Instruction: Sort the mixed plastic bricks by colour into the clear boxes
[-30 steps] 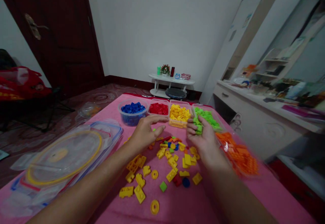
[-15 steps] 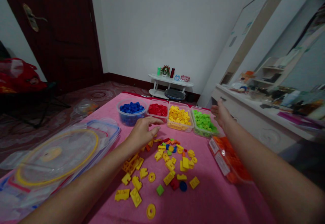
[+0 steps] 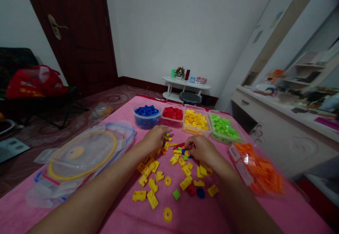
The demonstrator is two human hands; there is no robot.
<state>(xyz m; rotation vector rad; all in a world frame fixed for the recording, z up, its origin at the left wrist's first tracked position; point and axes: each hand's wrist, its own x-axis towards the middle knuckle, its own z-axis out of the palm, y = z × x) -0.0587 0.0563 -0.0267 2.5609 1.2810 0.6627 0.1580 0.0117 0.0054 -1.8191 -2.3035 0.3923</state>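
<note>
Loosely curled, the left hand (image 3: 154,138) dips palm-down over small plastic bricks at the left of a scattered heap, its fingers only partly bent; whether it grips any of them cannot be told. The right hand (image 3: 201,148) is bunched more tightly, thumb and fingers angled down beside a thin red strip (image 3: 180,145) and tiny round pieces; whether anything is pinched there is hidden.

Nearer the wearer, glossy toy pieces lie strewn: studded oblong yellow bricks (image 3: 152,199), two flat yellow rings, the closer one (image 3: 164,215) pierced at its centre, a smooth green square tile (image 3: 176,194), a blue disc (image 3: 200,193) and a stubby red brick (image 3: 191,190). All rest on a bench (image 3: 196,221) draped in soft, plush-looking pink cloth.

Beyond the hands stands a row of clear plastic tubs: a round one (image 3: 141,122) heaped with blue bricks, then rectangular ones with red (image 3: 172,113), yellow (image 3: 196,119) and lime-green bricks (image 3: 225,126). Right of the right forearm, a transparent box with pale labels (image 3: 241,167) shows orange bricks. At left lie stacked see-through lids (image 3: 87,158), the top one circular with a yellow rim.

Farther off are a panelled dark-red door (image 3: 76,43) and a white oval-topped stand (image 3: 185,83).
</note>
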